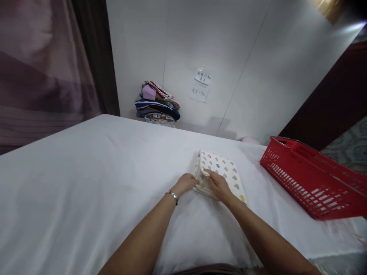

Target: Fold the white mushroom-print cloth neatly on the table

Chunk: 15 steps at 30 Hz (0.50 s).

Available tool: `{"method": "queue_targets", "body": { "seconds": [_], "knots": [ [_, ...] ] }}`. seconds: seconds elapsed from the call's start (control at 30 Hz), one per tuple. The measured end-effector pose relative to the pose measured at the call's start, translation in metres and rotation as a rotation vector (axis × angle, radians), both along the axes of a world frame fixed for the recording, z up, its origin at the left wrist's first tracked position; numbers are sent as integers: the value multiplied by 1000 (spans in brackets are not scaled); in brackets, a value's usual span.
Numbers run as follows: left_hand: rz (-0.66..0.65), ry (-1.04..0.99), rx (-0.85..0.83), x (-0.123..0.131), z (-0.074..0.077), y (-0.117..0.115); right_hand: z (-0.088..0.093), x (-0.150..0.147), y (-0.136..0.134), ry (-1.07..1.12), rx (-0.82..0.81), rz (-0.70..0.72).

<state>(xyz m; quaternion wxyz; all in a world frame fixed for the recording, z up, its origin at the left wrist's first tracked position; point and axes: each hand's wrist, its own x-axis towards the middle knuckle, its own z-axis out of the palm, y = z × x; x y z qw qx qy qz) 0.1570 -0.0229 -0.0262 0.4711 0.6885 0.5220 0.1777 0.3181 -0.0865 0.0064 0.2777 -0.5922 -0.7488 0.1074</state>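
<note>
A folded white cloth with small coloured prints (226,170) lies on the white-covered table (86,179). My left hand (186,182) is curled against the cloth's near left edge, its fingers tucked at the fold. A metal bracelet sits on that wrist. My right hand (218,185) rests on top of the cloth's near left corner, fingers pressed together and pinching the fabric there.
A red plastic basket (315,179) stands at the table's right edge. A stack of folded coloured clothes (157,103) sits at the far side against the white wall, under two paper notes (200,86). A curtain (43,65) hangs to the left.
</note>
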Motion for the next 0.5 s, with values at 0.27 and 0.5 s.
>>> {"method": "queue_targets", "body": {
  "seconds": [0.27,0.5],
  "knots": [
    [8,-159,-93,-2,6,-4,-26,-8,-5,-114,30,225],
    [-51,-404,-145,1,18,-11,-38,-3,-3,273,27,-86]
  ]
}}
